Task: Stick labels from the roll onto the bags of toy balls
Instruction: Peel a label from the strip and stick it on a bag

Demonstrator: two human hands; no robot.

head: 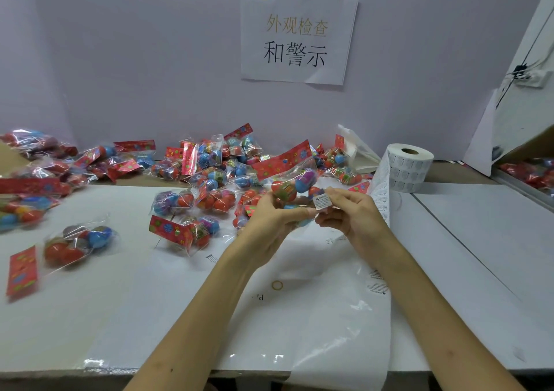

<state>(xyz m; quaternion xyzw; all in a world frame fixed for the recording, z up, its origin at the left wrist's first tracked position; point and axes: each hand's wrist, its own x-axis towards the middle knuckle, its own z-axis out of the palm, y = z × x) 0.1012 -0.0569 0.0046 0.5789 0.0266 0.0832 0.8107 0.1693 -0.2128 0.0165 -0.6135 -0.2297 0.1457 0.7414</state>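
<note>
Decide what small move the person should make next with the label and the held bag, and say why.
Probably press the label down onto the bag: the right hand pinches it close to the clear film, while the left hand holds that bag up off the table.

Glossy clear plastic bag (287, 181); matt paper label roll (408, 167).

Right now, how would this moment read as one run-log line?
step: labelling | left hand: holds bag of toy balls | right hand: pinches label beside bag | roll: upright, strip unwound
</note>
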